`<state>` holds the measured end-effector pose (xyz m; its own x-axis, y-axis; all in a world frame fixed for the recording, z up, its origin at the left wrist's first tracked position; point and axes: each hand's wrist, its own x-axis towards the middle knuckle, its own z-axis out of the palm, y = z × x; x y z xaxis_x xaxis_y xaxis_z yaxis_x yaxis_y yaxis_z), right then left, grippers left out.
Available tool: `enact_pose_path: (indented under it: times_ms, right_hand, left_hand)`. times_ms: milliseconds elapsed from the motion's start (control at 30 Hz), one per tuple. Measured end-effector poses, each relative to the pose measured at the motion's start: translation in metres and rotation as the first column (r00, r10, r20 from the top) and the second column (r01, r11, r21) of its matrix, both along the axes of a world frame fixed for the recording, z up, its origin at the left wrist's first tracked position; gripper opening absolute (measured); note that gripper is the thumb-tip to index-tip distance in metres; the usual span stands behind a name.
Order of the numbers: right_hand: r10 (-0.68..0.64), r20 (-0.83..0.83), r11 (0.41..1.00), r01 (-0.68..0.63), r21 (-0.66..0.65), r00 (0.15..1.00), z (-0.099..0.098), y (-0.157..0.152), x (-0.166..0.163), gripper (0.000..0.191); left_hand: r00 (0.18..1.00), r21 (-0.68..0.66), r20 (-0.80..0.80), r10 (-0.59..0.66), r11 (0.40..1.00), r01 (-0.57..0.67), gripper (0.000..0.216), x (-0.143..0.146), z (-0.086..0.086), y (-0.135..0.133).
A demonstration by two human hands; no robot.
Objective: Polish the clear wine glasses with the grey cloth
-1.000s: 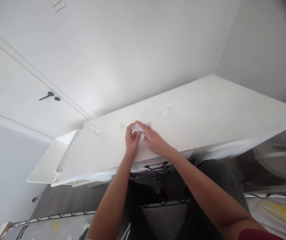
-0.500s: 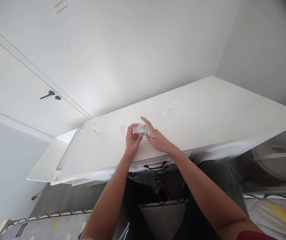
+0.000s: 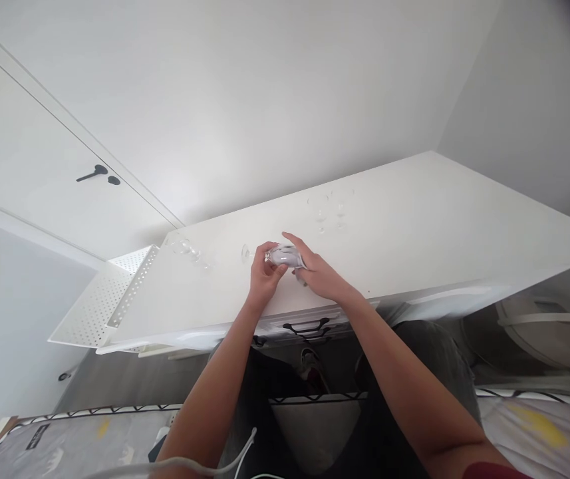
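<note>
A clear stemmed glass (image 3: 246, 253) is held on its side above the white cabinet top, its foot pointing left. My left hand (image 3: 263, 283) is closed around it where the stem meets the bowl. A pale grey cloth (image 3: 287, 257) fills the bowl. At the rim, my right hand (image 3: 323, 276) grips the cloth, its index finger stretched along the glass and its thumb side partly hidden. A bit of cloth hangs below the right fingers.
Two clear stemmed glasses (image 3: 320, 216) stand toward the back of the cabinet top (image 3: 439, 226). More clear glassware (image 3: 187, 249) is at the left end, beside a white perforated rack (image 3: 90, 306). Black drawer handles (image 3: 307, 327) are on the front. A white cable (image 3: 205, 468) crosses near my left forearm.
The glass stays held on its side while the right hand has shifted slightly right. More cloth shows beneath the right fingers. The whole view has tilted a little.
</note>
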<state>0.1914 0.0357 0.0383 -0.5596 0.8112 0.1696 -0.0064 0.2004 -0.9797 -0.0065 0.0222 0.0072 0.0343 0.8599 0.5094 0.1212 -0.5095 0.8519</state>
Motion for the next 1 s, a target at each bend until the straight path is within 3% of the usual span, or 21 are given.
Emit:
enact_pose_path:
  times_ms: [167,400,600,800,1000]
  right_hand:
    - [-0.013,-0.151,0.991,-0.008,-0.134,0.988,0.007,0.001,0.012,0.083]
    - [-0.026,-0.003,0.999,0.026,0.033,1.0,-0.001,-0.003,-0.002,0.087]
    - [-0.035,-0.123,0.992,0.02,-0.123,0.992,0.007,0.002,0.011,0.073]
    - [-0.061,-0.046,0.995,0.057,-0.078,0.997,0.003,-0.001,0.0,0.084]
    - [-0.044,-0.116,0.989,0.027,-0.145,0.992,0.009,0.0,0.003,0.072]
  left_hand:
    - [0.999,0.007,0.039,0.022,1.0,-0.022,0.046,-0.003,0.002,-0.002]
    - [1.0,-0.026,-0.015,-0.001,1.0,0.001,0.048,-0.003,0.002,-0.002]
    - [0.998,-0.007,0.006,0.066,0.998,-0.066,0.047,-0.004,0.001,-0.001]
    - [1.0,-0.007,0.005,0.022,1.0,-0.022,0.048,-0.003,-0.001,0.0]
    - [0.998,0.004,0.056,0.034,0.999,-0.034,0.051,-0.005,0.0,0.001]
